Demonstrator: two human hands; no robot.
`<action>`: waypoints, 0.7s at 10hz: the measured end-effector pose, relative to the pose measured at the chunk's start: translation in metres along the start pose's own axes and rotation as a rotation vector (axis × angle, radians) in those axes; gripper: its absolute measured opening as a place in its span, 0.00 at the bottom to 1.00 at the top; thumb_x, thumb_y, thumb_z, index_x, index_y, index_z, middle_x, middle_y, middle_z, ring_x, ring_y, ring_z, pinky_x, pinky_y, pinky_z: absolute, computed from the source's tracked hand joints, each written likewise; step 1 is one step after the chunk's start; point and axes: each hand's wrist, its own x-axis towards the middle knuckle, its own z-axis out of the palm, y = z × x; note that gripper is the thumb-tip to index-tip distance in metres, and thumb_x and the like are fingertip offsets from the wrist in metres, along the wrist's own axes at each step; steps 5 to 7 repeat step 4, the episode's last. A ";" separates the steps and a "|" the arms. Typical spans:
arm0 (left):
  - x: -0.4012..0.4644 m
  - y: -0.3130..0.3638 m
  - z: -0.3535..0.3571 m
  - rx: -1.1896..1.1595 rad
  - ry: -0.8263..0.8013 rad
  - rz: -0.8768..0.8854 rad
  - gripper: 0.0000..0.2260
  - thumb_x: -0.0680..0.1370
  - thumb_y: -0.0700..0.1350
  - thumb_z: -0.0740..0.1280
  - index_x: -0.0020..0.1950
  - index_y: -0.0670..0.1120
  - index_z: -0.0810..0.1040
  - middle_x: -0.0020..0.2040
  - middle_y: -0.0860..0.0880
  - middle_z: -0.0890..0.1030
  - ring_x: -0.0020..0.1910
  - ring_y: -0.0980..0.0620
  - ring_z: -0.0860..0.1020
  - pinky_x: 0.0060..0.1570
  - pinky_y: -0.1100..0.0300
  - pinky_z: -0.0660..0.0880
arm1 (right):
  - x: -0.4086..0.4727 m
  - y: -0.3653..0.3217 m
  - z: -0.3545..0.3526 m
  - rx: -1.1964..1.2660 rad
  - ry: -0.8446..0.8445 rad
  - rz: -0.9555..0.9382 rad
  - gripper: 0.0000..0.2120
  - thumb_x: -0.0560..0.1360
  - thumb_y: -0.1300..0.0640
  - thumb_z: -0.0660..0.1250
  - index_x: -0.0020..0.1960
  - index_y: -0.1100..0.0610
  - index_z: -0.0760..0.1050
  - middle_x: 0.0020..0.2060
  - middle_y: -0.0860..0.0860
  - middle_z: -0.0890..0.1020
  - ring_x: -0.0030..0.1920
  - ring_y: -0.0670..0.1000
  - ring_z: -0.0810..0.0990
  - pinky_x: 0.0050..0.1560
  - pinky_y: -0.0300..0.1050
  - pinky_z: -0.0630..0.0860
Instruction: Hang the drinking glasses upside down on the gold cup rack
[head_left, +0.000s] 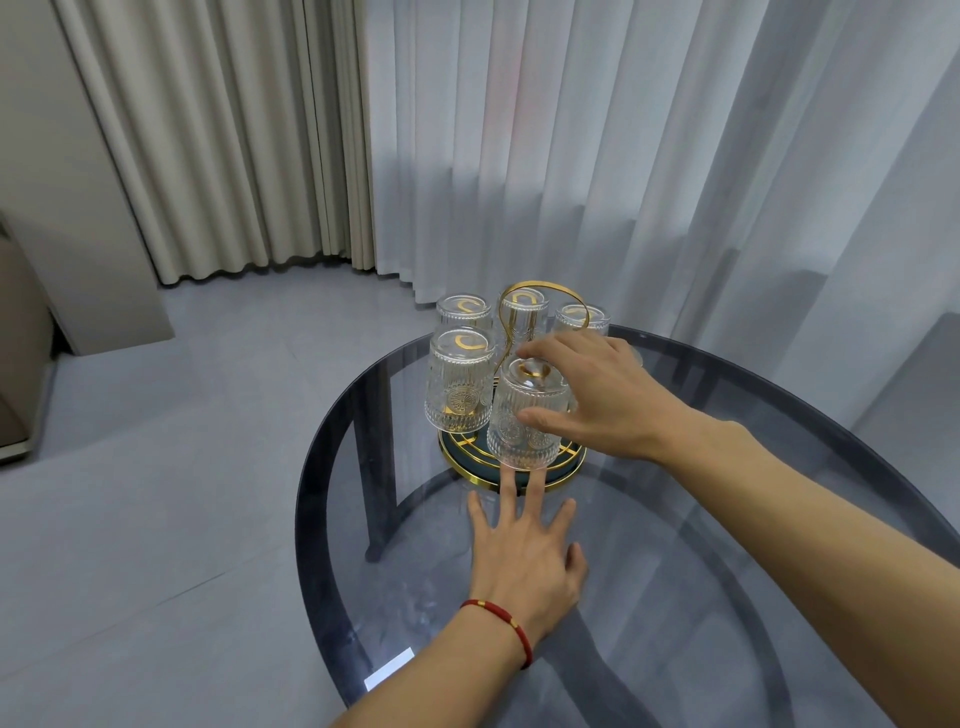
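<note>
The gold cup rack with a dark round base stands on the far part of the glass table. Several ribbed clear glasses hang on it upside down, among them one at the front left and one at the back left. My right hand wraps the nearest upside-down glass from the right, thumb on its side and fingers over its bottom. My left hand lies flat on the table with fingers spread, its fingertips touching the rack's base rim. A red cord bracelet circles the left wrist.
The oval smoked-glass table has dark metal legs visible through its top. White sheer curtains hang close behind the rack, beige curtains to the left. Grey tiled floor lies to the left of the table.
</note>
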 end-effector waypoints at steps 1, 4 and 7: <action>-0.003 0.001 -0.004 -0.008 -0.011 -0.001 0.23 0.82 0.58 0.52 0.78 0.56 0.61 0.83 0.44 0.45 0.80 0.37 0.38 0.73 0.27 0.45 | -0.005 0.000 0.000 0.003 -0.009 -0.012 0.31 0.75 0.36 0.68 0.73 0.47 0.69 0.70 0.49 0.76 0.72 0.53 0.71 0.72 0.58 0.62; -0.043 0.024 -0.051 -0.181 -0.085 0.049 0.26 0.80 0.49 0.61 0.78 0.53 0.62 0.83 0.41 0.40 0.80 0.41 0.35 0.78 0.40 0.47 | -0.070 -0.032 -0.013 0.170 0.464 -0.022 0.12 0.76 0.59 0.71 0.59 0.54 0.81 0.55 0.48 0.85 0.59 0.52 0.82 0.64 0.54 0.70; -0.043 0.024 -0.051 -0.181 -0.085 0.049 0.26 0.80 0.49 0.61 0.78 0.53 0.62 0.83 0.41 0.40 0.80 0.41 0.35 0.78 0.40 0.47 | -0.070 -0.032 -0.013 0.170 0.464 -0.022 0.12 0.76 0.59 0.71 0.59 0.54 0.81 0.55 0.48 0.85 0.59 0.52 0.82 0.64 0.54 0.70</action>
